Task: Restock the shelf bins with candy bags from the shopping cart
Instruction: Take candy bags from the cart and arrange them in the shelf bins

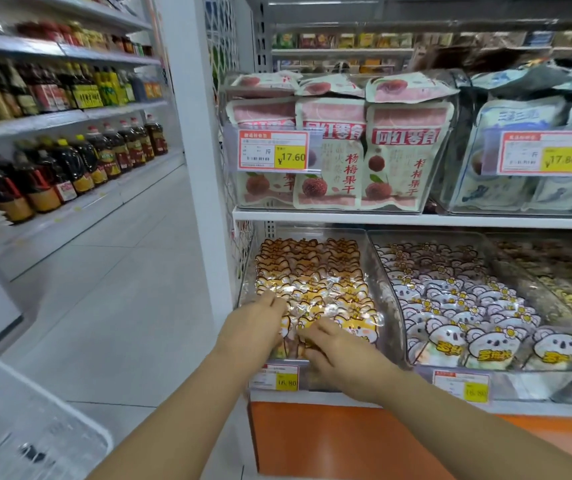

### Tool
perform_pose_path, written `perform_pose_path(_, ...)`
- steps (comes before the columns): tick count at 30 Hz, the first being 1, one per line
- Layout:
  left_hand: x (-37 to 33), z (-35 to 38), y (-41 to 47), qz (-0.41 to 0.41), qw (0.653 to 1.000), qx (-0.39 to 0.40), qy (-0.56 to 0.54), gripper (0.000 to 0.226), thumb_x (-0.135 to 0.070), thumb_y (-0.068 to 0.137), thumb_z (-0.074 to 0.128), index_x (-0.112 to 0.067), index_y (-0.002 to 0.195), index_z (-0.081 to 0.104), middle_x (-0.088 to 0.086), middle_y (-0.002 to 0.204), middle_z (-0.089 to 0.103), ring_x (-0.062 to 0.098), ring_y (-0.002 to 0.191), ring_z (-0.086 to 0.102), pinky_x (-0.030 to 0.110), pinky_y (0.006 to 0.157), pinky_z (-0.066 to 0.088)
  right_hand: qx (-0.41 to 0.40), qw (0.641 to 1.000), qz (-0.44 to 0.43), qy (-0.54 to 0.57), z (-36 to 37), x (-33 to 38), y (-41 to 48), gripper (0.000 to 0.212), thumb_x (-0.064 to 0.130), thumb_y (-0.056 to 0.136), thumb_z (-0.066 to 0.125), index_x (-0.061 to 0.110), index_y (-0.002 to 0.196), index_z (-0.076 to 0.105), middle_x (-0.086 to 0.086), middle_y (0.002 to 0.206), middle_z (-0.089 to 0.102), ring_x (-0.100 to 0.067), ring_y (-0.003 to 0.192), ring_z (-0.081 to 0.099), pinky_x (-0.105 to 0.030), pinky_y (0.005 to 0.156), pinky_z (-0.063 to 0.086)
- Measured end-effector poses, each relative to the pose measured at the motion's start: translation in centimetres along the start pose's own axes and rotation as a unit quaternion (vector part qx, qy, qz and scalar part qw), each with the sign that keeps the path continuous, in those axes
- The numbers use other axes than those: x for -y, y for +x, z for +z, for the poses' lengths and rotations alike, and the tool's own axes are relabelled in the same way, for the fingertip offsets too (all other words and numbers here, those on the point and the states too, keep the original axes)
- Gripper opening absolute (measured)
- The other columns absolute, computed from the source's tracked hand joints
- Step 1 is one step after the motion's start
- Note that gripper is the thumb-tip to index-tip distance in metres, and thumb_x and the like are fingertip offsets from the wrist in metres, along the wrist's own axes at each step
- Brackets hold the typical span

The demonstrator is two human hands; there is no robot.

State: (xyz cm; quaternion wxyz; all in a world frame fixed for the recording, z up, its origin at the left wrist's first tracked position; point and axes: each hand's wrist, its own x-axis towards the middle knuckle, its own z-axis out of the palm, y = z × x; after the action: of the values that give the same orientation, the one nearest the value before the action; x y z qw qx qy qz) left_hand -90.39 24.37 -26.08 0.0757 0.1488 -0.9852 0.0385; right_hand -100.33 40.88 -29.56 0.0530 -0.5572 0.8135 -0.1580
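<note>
The clear bin (pixel 381 292) at the left end of the lower shelf is packed with several small orange-and-yellow candy bags (pixel 312 271). Both of my hands reach into its front part. My left hand (pixel 255 323) lies on the bags near the bin's left wall, fingers stretched forward and touching the glossy wrappers. My right hand (pixel 336 355) is just to its right at the bin's front edge, fingers curled over a candy bag (pixel 353 327) in the front row. The white shopping cart (pixel 35 420) shows at the lower left; its contents are blurred.
To the right stands a bin of white koala-print bags (pixel 468 317), then another bin (pixel 561 278). The upper shelf holds red-fruit pouches (pixel 346 150) and blue pouches (pixel 519 188). Price tags (pixel 277 377) hang on the shelf front. Oil bottles (pixel 70 168) line the aisle's left side.
</note>
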Motion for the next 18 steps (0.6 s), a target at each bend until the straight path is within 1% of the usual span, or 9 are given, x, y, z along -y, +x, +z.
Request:
perform_pose_path(2, -0.4, 0.2, 0.8, 0.008, 0.999, 0.036, 0.038, 0.057, -0.032, 0.087, 0.069, -0.020, 0.136, 0.042, 0.005, 0.136, 0.044, 0.029, 0.126, 0.047, 0.038, 0.100, 0.042, 0.042, 0.998, 0.051, 0.012, -0.1, -0.1, 1.0, 0.046, 0.046, 0.103, 0.039, 0.029, 0.146, 0.041, 0.008, 0.129, 0.038, -0.020, 0.111, 0.054, -0.045, 0.092, 0.048)
perform_pose_path(4, -0.7, 0.7, 1.2, 0.001, 0.997, 0.055, 0.062, 0.064, -0.040, 0.085, 0.068, -0.023, 0.140, 0.038, 0.007, 0.139, 0.041, 0.031, 0.132, 0.041, 0.041, 0.109, 0.032, 0.058, 0.995, 0.080, 0.009, 0.0, -0.1, 1.7, 0.048, 0.052, 0.102, 0.037, 0.033, 0.146, 0.039, 0.008, 0.143, 0.029, -0.022, 0.114, 0.055, -0.043, 0.093, 0.047)
perform_pose_path(6, -0.8, 1.1, 1.5, -0.016, 0.996, 0.056, 0.073, 0.067, -0.044, 0.084, 0.069, -0.026, 0.140, 0.037, 0.007, 0.140, 0.043, 0.031, 0.132, 0.041, 0.043, 0.110, 0.028, 0.080, 0.992, 0.095, 0.007, -0.1, -0.3, 2.4, 0.047, 0.053, 0.101, 0.036, 0.039, 0.146, 0.038, 0.013, 0.163, 0.006, -0.025, 0.129, 0.050, -0.041, 0.096, 0.045)
perform_pose_path(8, -0.9, 1.2, 1.7, -0.028, 0.995, 0.061, 0.076, 0.068, -0.042, 0.084, 0.072, -0.024, 0.139, 0.036, 0.007, 0.140, 0.049, 0.031, 0.132, 0.042, 0.044, 0.110, 0.028, 0.094, 0.990, 0.100, 0.028, -0.2, -0.9, 2.8, 0.046, 0.050, 0.101, 0.038, 0.042, 0.146, 0.040, 0.020, 0.166, -0.001, -0.020, 0.142, 0.039, -0.040, 0.103, 0.041)
perform_pose_path(11, -0.7, 0.9, 1.7, -0.033, 0.996, 0.059, 0.061, 0.060, -0.028, 0.085, 0.073, -0.019, 0.134, 0.040, 0.007, 0.129, 0.061, 0.030, 0.129, 0.043, 0.039, 0.104, 0.034, 0.041, 0.989, 0.090, 0.109, -0.4, -1.9, 2.6, 0.035, 0.031, 0.101, 0.049, 0.038, 0.135, 0.058, 0.020, 0.159, 0.030, -0.008, 0.139, 0.041, -0.028, 0.108, 0.038)
perform_pose_path(13, -0.4, 0.9, 1.7, -0.038, 0.997, 0.054, 0.044, 0.055, -0.022, 0.083, 0.073, -0.019, 0.130, 0.044, 0.006, 0.120, 0.065, 0.028, 0.125, 0.045, 0.036, 0.100, 0.035, -0.031, 0.981, 0.106, 0.162, -0.2, -2.1, 2.5, 0.032, 0.017, 0.100, 0.053, 0.034, 0.125, 0.063, 0.018, 0.138, 0.053, -0.005, 0.117, 0.058, -0.021, 0.093, 0.047)
perform_pose_path(14, -0.4, 0.8, 1.7, -0.043, 0.997, 0.056, 0.031, 0.053, -0.026, 0.083, 0.073, -0.021, 0.129, 0.046, 0.006, 0.119, 0.065, 0.027, 0.125, 0.045, 0.036, 0.099, 0.035, -0.058, 0.972, 0.124, 0.190, -0.2, -1.9, 2.6, 0.033, 0.013, 0.099, 0.054, 0.033, 0.125, 0.061, 0.017, 0.126, 0.058, -0.006, 0.103, 0.063, -0.024, 0.086, 0.052)
perform_pose_path(15, -0.4, 0.7, 1.7, -0.048, 0.997, 0.057, 0.016, 0.054, -0.032, 0.082, 0.074, -0.024, 0.128, 0.048, 0.006, 0.120, 0.064, 0.026, 0.124, 0.045, 0.035, 0.100, 0.034, -0.074, 0.969, 0.133, 0.197, -0.1, -1.7, 2.8, 0.036, 0.012, 0.099, 0.055, 0.033, 0.128, 0.058, 0.016, 0.121, 0.060, -0.008, 0.097, 0.064, -0.029, 0.083, 0.055)
perform_pose_path(18, -0.6, 0.5, 2.0, -0.051, 0.997, 0.055, -0.026, 0.053, -0.040, 0.082, 0.074, -0.033, 0.128, 0.050, 0.002, 0.125, 0.060, 0.022, 0.126, 0.043, 0.033, 0.104, 0.030, -0.057, 0.982, 0.150, 0.099, -0.1, -1.0, 4.0, 0.042, 0.016, 0.097, 0.059, 0.026, 0.138, 0.053, 0.005, 0.132, 0.057, -0.016, 0.112, 0.060, -0.033, 0.093, 0.052)
